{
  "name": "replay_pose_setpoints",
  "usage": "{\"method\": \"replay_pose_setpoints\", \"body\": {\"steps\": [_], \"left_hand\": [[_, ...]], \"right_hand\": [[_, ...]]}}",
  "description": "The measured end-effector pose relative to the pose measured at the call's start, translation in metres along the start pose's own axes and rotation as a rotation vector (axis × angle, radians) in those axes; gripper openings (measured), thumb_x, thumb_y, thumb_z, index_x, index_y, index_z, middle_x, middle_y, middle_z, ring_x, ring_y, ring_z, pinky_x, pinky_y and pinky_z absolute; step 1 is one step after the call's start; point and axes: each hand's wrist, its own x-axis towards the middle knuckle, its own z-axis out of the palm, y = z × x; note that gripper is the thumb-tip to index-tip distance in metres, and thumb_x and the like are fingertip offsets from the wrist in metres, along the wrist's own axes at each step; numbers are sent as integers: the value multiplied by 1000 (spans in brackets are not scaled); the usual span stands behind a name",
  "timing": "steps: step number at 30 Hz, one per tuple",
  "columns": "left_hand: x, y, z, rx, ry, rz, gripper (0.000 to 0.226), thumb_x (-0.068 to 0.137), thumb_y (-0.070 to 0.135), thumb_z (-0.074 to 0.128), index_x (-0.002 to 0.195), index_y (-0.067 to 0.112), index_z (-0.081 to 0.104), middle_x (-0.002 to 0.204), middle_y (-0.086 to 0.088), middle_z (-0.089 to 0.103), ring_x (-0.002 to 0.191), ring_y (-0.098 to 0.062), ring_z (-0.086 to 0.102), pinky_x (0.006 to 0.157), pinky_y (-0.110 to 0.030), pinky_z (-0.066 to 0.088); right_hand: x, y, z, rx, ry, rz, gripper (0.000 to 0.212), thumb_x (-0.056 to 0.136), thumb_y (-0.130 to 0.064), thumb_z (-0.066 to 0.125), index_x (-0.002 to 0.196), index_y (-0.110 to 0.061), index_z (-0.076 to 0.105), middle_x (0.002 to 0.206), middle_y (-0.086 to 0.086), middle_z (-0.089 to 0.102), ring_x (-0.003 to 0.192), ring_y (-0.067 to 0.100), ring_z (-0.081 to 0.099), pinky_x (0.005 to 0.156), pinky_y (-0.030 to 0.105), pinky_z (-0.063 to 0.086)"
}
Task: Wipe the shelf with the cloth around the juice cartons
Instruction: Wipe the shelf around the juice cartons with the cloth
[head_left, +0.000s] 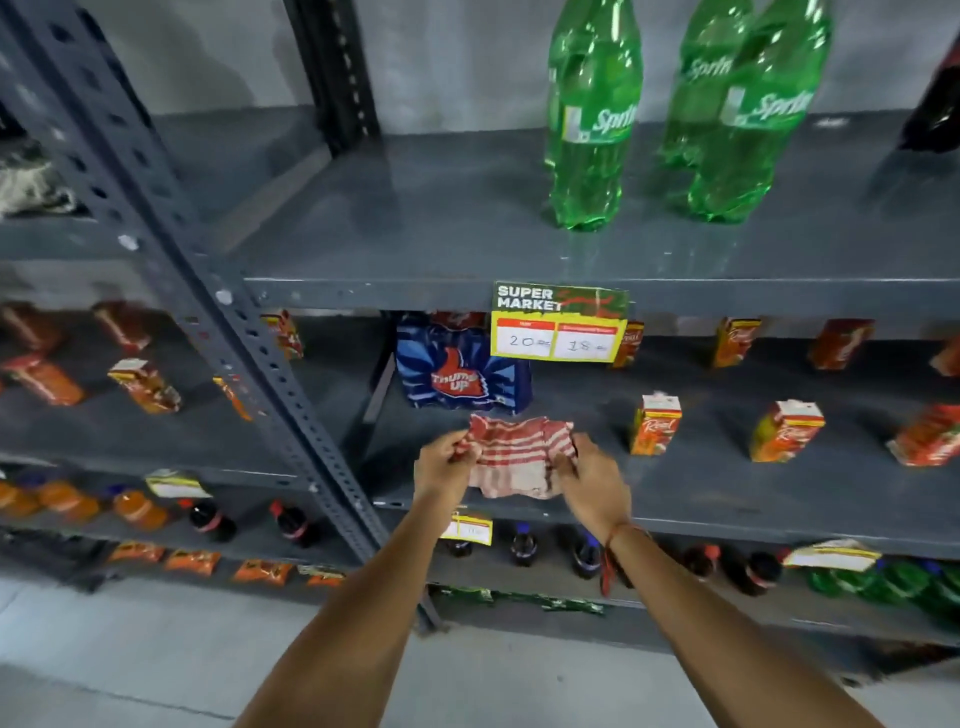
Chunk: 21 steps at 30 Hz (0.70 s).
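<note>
- The grey metal shelf (727, 499) runs left to right before us; it looks rigid and smooth, so we expect the cloth to glide over it.
- The Real juice cartons (655, 425) stand upright and well apart along the shelf, fronts turned toward us; we judge them light and easy to tip, so we should wipe around them gently.
- The red-and-white striped cloth (514, 454) hangs soft and crumpled near the shelf's front edge, its long axis across, just before a Thums Up bottle (462, 371).
- Our left hand (441, 462) pinches its left end, our right hand (592, 480) its right end; bunching it into one palm should suit wiping.
</note>
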Motion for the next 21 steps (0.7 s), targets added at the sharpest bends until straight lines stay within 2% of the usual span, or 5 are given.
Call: {"method": "replay_pose_setpoints", "body": {"steps": [3,8,12,16,21], "left_hand": [[19,-16,6,62,3,-3,28,80,24,74,107,27,71,98,6,77,77,2,64,69,-22,51],[36,-33,4,229,-57,56,33,75,31,77,107,30,71,99,3,76,87,-11,70,80,-36,58],[39,-30,-4,169,-88,110,35,72,38,80,104,27,72,95,5,76,84,-10,69,78,-38,59],[49,-29,-27,421,69,245,38,88,47,59,120,27,63,111,-1,72,100,-20,66,82,-41,57],[79,-53,-53,1053,-75,577,55,100,39,29,151,24,13,162,-3,-1,149,-21,-6,122,-44,4]], "right_hand": [[15,8,12,-131,9,-7,23,96,-31,54,109,-12,59,102,16,68,105,37,59,78,45,54],[18,19,27,-244,24,-8,23,84,-37,63,84,-14,59,83,7,66,95,31,57,66,34,44],[22,16,23,-159,171,-18,43,78,-41,69,110,-17,54,104,3,56,102,23,51,83,38,49],[33,-3,25,-259,243,-334,49,84,-47,58,122,-17,52,110,4,55,101,19,49,84,33,47],[47,-21,49,-526,-183,-652,63,90,-49,50,145,-19,44,150,7,46,137,26,43,110,46,45]]}}
